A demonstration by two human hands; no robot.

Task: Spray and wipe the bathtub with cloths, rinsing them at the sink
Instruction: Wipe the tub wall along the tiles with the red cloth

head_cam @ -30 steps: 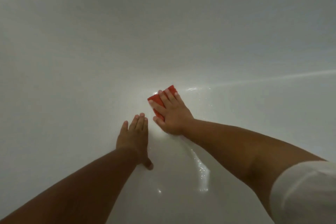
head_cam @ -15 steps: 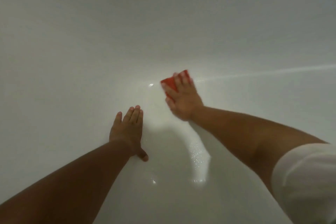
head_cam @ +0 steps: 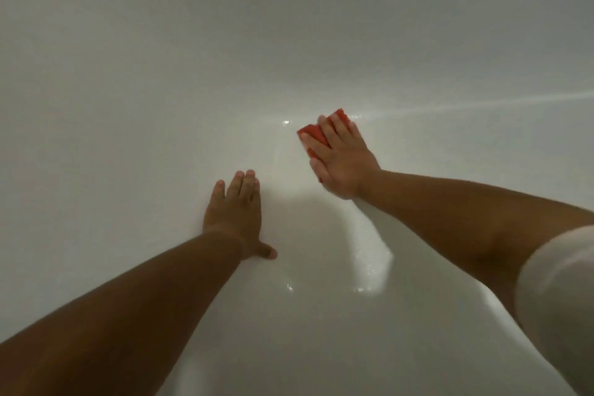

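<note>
Right of frame centre, your right hand [head_cam: 342,157] presses the red cloth [head_cam: 316,135] flat-fingered against the bathtub [head_cam: 160,74]; your left hand [head_cam: 236,215] lies spread, lower centre.

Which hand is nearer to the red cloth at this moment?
Right. The right hand presses flat on top of the red cloth. The left hand rests flat on the bathtub, apart from the cloth, to its left and closer to the person.
</note>
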